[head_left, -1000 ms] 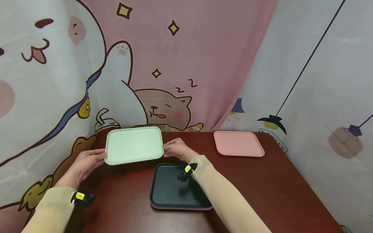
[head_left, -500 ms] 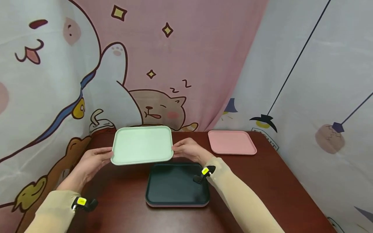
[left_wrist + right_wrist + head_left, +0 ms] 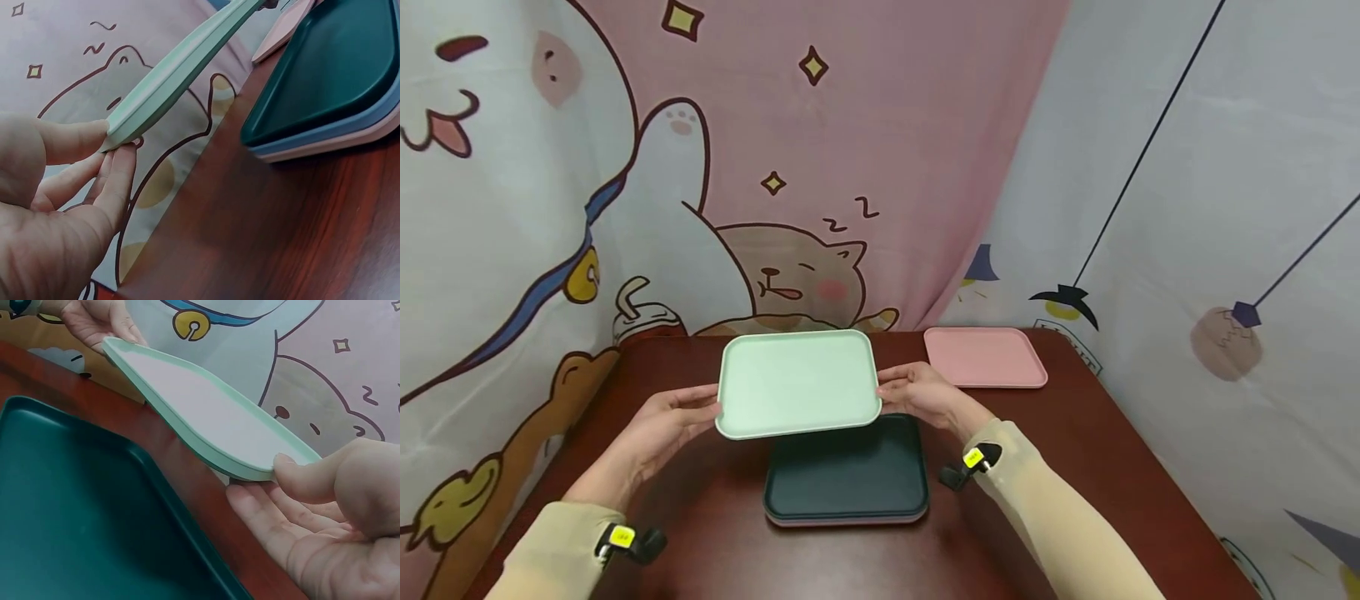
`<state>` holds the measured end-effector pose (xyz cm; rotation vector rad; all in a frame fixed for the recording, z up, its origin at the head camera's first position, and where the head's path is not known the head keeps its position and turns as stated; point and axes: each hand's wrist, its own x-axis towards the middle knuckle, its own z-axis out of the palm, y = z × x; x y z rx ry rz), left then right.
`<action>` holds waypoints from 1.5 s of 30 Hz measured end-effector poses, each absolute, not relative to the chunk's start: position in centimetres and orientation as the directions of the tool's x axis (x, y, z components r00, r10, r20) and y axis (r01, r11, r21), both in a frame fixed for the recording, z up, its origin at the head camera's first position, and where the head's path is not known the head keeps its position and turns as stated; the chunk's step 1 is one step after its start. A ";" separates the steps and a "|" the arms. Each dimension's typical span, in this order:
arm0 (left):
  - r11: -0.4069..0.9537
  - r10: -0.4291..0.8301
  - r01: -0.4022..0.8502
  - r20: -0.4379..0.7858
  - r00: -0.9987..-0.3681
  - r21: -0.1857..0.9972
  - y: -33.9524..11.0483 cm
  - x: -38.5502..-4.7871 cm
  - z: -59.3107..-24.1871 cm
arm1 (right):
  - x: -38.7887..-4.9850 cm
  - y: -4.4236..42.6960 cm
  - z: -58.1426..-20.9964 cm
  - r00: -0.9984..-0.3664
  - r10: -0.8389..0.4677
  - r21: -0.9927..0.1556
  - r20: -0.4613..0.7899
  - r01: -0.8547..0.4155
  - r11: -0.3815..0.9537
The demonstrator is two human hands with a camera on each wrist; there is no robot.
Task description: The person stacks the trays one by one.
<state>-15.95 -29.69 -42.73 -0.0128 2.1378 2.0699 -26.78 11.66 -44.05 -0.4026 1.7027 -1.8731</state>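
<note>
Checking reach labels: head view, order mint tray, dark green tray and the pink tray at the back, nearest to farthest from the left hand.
From the left hand:
1. Mint tray: pinched at its left end.
2. Dark green tray: to the hand's right, partly hidden by the mint tray.
3. Pink tray: far right, at the back.

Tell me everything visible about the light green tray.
The light green tray is rectangular, with rounded corners, a low raised rim and a smooth, plastic-looking surface. Nothing lies on it. It is in the air, looking slightly tilted, apart from the dark green tray but partly hiding it in the head view. The left hand and right hand pinch its opposite short ends, thumbs above, fingers underneath.
</note>
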 end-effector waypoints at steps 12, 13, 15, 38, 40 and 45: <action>0.079 0.071 -0.152 -0.158 -0.985 0.985 -26.4 -15.8 -43.1 | -24.5 15.4 -44.1 -0.797 -0.585 -0.977 -0.148 0.208 -0.037; 0.077 0.070 -0.153 -0.158 -0.985 0.985 -26.2 -15.7 -43.1 | -24.3 15.6 -44.1 -0.801 -0.581 -0.977 -0.147 0.207 -0.039; 0.073 0.069 -0.153 -0.158 -0.985 0.986 -25.7 -15.6 -43.2 | -23.9 16.1 -44.1 -0.807 -0.573 -0.977 -0.143 0.206 -0.047; 0.050 0.117 -0.158 -0.163 -0.980 0.986 -23.2 -14.3 -44.2 | -19.7 19.3 -44.8 -0.845 -0.517 -0.981 -0.136 0.189 -0.051; 0.050 0.115 -0.163 -0.168 -0.979 0.985 -23.1 -14.1 -44.5 | -19.4 19.4 -45.0 -0.847 -0.515 -0.981 -0.131 0.186 -0.056; 0.028 0.128 -0.166 -0.169 -0.977 0.986 -22.8 -13.7 -45.0 | -18.8 19.5 -45.5 -0.859 -0.493 -0.981 -0.139 0.187 -0.051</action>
